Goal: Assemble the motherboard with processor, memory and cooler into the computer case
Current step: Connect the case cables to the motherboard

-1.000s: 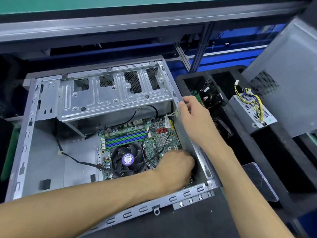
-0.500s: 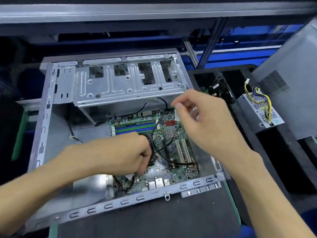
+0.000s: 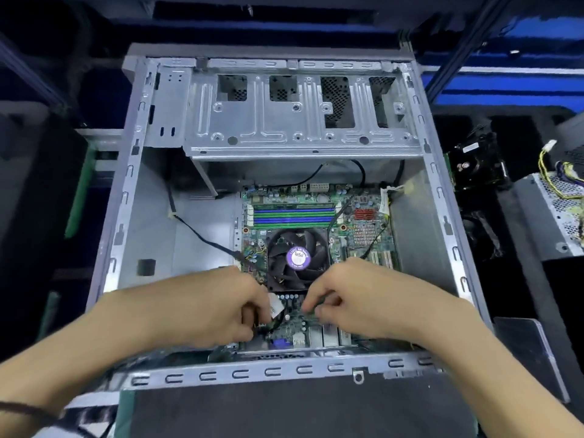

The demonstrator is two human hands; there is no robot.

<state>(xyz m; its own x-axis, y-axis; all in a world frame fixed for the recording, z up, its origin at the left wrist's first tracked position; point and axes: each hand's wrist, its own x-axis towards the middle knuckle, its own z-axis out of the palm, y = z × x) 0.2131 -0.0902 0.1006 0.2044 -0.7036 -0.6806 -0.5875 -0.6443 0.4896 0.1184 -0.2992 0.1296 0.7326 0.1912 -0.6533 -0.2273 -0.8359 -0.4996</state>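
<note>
The motherboard (image 3: 316,235) was pictured lying flat on the floor of the open computer case (image 3: 132,172), its cooler fan (image 3: 297,259) and memory slots (image 3: 294,216) already in place. Both hands were lowered over the board's near edge, just beyond the rear ports. The left hand (image 3: 218,308) was curled around a black cable carrying a white tag (image 3: 275,306), gripped beside the fan. The right hand (image 3: 354,303) was bent at the fingertips, apparently pinching something small on the board; what it held could not be made out. The cable's end lay between the two hands, nearer the left, with the board's long axis running away from the wearer.
</note>
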